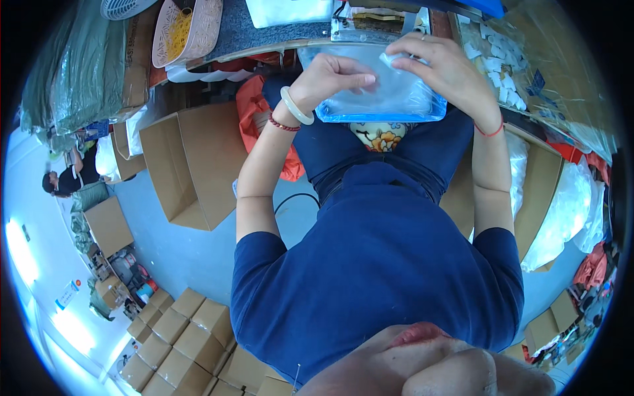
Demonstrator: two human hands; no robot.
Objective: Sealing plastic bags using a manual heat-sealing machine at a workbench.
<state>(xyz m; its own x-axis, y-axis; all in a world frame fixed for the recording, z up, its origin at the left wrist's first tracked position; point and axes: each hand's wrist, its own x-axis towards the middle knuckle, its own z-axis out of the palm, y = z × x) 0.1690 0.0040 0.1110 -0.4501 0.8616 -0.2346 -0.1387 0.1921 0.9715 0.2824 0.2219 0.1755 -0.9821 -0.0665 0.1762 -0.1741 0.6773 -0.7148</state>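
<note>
Viewing from the head camera, locate the small white piece (391,59) at the fingertips of the right hand (444,64), above the blue-edged tray (397,118) and just in front of the metal fixture (367,26) at the table (232,38). The right fingers are narrow, with the thumb and index finger pinching the piece. The left hand (325,78) is beside it, apart from the piece, over the left part of the tray; its thumb and index finger are close together, but blur prevents telling whether they hold anything. Treat the piece as very light, judging by its small size and the fingertip pinch. Its material is too small to tell; it is probably thin and somewhat flexible, so apply light pressure to avoid creasing. Grip it by an edge, between thumb pad and index finger, leaving the opposite edge free for the left hand. Translucent plastic (360,99) in the tray appears soft and slippery; gather a fold rather than pressing flat. Similar white pieces (500,72) lie loosely scattered to the right.
</note>
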